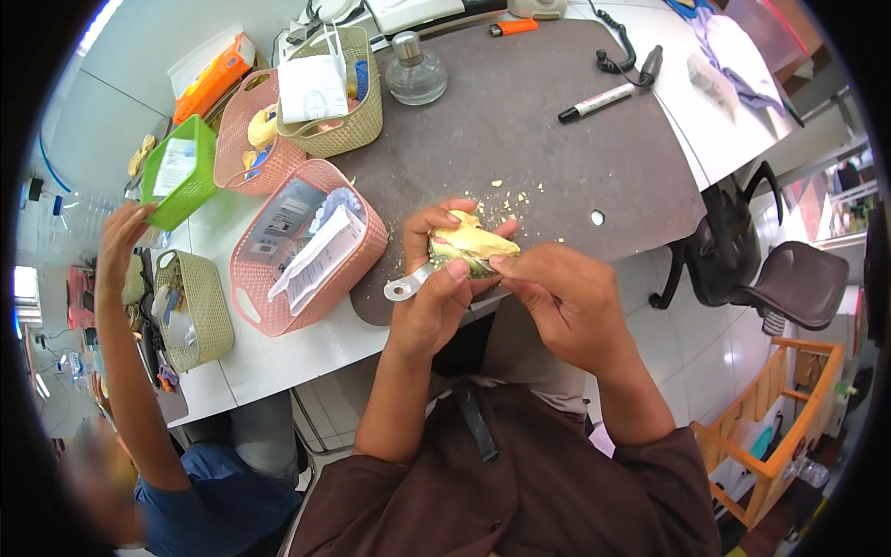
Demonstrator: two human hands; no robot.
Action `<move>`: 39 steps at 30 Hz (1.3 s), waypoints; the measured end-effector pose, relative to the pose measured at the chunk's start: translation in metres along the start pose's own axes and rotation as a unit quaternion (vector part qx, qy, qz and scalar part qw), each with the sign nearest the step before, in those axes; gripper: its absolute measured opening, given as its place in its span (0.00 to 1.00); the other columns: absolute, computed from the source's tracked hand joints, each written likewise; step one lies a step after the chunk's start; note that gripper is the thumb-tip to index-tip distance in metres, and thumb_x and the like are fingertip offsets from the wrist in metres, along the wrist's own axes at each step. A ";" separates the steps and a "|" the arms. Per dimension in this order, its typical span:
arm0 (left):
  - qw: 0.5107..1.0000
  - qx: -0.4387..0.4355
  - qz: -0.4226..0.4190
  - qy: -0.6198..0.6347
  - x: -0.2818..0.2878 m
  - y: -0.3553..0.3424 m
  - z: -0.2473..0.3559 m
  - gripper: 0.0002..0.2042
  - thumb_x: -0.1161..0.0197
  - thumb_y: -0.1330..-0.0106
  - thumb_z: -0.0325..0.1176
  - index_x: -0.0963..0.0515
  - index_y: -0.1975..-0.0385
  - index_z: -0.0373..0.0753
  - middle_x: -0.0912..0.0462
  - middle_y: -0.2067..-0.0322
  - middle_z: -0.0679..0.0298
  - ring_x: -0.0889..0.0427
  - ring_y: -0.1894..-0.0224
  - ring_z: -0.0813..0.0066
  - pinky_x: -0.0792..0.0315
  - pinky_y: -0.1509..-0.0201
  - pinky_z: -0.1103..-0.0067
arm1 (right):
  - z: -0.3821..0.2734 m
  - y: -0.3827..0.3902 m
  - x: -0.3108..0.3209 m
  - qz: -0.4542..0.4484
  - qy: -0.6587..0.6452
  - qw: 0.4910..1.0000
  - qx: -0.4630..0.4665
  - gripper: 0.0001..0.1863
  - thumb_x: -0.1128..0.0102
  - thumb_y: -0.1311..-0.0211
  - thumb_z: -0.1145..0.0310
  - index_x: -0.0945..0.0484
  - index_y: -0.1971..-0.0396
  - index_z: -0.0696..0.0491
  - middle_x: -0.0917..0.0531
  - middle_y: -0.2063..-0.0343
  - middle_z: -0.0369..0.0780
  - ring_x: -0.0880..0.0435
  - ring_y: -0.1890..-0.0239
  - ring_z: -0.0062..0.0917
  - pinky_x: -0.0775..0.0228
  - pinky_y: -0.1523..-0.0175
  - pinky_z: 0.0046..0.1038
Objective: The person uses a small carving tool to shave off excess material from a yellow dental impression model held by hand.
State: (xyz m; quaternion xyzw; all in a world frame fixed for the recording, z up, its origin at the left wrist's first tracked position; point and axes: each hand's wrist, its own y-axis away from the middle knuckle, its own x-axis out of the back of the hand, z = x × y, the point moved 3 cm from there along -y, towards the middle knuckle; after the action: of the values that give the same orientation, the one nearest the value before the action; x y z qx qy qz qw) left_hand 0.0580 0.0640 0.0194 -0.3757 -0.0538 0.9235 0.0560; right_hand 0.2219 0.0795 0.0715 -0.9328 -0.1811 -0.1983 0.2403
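My left hand is wrapped round a metal dental impression tray, its flat handle with a hole sticking out to the left. A yellow plaster dental cast sits in the tray, with pinkish and greenish material along its edge. The fingers of my right hand are pinched against the cast's right near edge. Whether a small tool is between them is hidden. Yellow crumbs lie scattered on the dark mat just beyond my hands.
A pink basket with papers and bags stands left of my hands. Behind it are another pink basket and a beige one. A glass bottle, marker and orange cutter lie farther back. At left a co-worker's hand touches a green basket.
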 end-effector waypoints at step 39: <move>0.997 -0.028 0.061 0.031 0.007 0.000 -0.002 0.18 0.39 0.28 0.33 0.37 0.44 0.44 0.33 0.43 0.58 0.22 0.39 0.51 0.20 0.38 0.63 | -0.027 -0.003 -0.004 0.027 0.136 0.990 -0.009 0.12 0.33 0.41 0.75 0.14 0.57 0.48 0.18 0.72 0.36 0.17 0.75 0.30 0.28 0.73 0.31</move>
State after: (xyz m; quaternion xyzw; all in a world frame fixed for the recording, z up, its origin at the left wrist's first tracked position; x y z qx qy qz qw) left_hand 0.0550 0.0654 0.0132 -0.4080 -0.0549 0.9113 -0.0097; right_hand 0.2097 0.0666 0.0926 -0.9038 -0.1200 -0.3183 0.2596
